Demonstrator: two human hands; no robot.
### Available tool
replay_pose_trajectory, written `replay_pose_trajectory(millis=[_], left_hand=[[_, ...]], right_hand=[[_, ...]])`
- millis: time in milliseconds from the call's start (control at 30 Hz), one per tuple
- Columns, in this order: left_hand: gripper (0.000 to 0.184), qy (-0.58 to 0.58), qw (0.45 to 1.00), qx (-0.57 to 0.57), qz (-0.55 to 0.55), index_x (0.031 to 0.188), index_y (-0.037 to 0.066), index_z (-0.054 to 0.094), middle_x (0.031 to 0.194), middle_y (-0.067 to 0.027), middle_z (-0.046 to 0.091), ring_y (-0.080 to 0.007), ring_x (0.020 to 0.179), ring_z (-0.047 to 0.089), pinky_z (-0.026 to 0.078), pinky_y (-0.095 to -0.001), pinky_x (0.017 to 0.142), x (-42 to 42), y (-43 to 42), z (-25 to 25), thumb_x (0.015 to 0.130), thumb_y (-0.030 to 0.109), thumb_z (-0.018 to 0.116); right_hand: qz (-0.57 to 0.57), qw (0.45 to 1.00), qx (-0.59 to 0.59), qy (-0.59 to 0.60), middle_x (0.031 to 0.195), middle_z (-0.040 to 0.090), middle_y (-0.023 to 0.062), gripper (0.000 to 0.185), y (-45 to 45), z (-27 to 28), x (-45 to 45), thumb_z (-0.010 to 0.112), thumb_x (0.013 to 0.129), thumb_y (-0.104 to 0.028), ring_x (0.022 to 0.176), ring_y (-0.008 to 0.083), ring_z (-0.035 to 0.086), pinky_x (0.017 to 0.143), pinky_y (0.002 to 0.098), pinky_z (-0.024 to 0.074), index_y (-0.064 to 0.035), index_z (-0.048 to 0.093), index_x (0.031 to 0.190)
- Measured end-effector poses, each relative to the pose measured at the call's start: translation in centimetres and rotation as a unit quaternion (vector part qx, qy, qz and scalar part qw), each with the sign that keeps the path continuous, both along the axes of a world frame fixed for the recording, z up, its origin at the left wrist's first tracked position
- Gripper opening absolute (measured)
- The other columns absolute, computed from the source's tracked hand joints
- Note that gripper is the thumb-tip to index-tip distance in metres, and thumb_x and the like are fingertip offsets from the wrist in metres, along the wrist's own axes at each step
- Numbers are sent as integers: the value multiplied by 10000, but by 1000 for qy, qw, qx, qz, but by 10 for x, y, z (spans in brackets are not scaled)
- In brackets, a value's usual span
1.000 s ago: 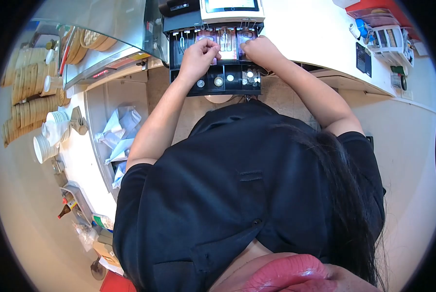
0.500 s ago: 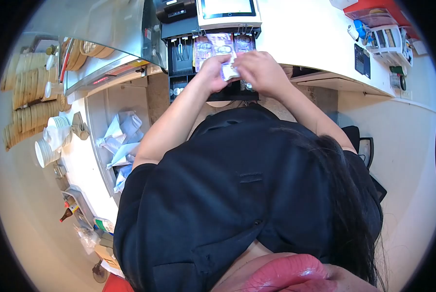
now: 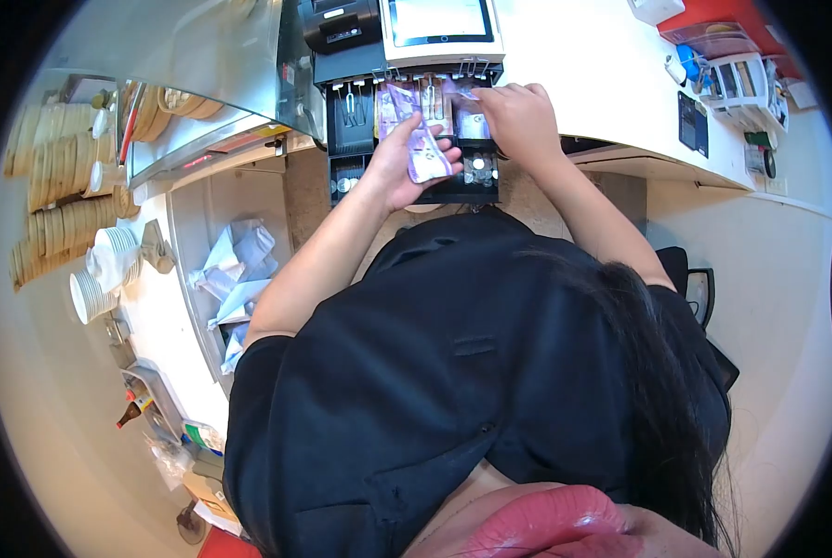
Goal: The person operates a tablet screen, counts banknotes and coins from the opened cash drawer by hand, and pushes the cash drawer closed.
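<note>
Purple banknotes (image 3: 427, 160) lie across the palm of my left hand (image 3: 403, 169), thumb on top, above the front of the open black cash drawer (image 3: 352, 139). Over the drawer's right note compartments, my right hand (image 3: 520, 121) pinches the edge of another purple note (image 3: 459, 92). More notes lie in the middle compartments beneath metal clips. A purple note (image 3: 473, 126) rests in the right compartment. Coins (image 3: 479, 169) fill the front right tray, and others (image 3: 345, 180) sit at the front left. My left hand partly hides the middle coin trays.
A tablet (image 3: 440, 20) on a white stand and a black printer (image 3: 340, 26) stand behind the drawer. Stacked white bowls (image 3: 92, 296) are at the left. A white organizer (image 3: 740, 86) and a dark device (image 3: 692, 122) sit on the right counter.
Both hands first reached into the drawer, then came together around purple notes. Now they are apart: the left holds notes nearer the body, the right has moved up and right with a note.
</note>
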State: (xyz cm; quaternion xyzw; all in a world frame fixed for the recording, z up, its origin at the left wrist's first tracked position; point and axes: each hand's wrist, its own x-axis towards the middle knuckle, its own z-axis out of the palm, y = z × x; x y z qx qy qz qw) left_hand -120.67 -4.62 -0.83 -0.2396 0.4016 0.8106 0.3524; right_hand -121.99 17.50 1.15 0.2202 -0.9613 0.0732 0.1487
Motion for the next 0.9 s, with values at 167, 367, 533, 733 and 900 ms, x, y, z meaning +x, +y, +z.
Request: replay_pose_trajectory(millis=[167, 367, 533, 733, 900], left_hand=[[535, 0, 995, 94, -15, 1350, 30, 555, 1229, -159, 640, -265, 1137, 654, 556, -414, 971, 5, 8, -2, 1067, 476, 473], [442, 58, 997, 7, 42, 1347, -41, 567, 1190, -182, 690, -295, 1180, 665, 547, -414, 1014, 7, -1, -13, 1103, 281, 386], [366, 81, 995, -16, 52, 1276, -35, 581, 1086, -165, 704, -299, 1058, 710, 576, -419, 925, 2, -11, -6, 1090, 199, 371], [271, 54, 997, -11, 61, 1193, 29, 573, 1042, -120, 677, -271, 1038, 715, 585, -405, 903, 3, -16, 3, 1051, 252, 513], [433, 58, 997, -14, -50, 1357, 5, 528, 1119, -153, 694, -302, 1033, 723, 607, -425, 897, 7, -17, -7, 1079, 334, 483]], right_hand=[[164, 979, -110, -52, 1112, 750, 38, 171, -40, 11, 60, 635, 919, -137, 1010, 219, 701, 870, 376, 478, -88, 735, 1048], [12, 979, -163, -124, 1331, 668, 163, 459, -7, -40, 13, 499, 1057, -364, 1300, 319, 581, 1163, 591, 274, -24, 643, 1330], [24, 986, 111, -121, 1448, 580, 196, 588, -3, -67, 21, 480, 1047, -469, 1450, 303, 456, 1193, 734, 20, -31, 558, 1431], [18, 958, -46, -282, 1015, 747, 125, 237, 6, -48, 20, 620, 957, -256, 1027, 332, 692, 1147, 662, 299, -104, 745, 1090], [-58, 973, -219, -47, 979, 755, 142, 197, -9, 13, 35, 690, 881, -129, 878, 327, 721, 839, 387, 587, -94, 749, 1066]])
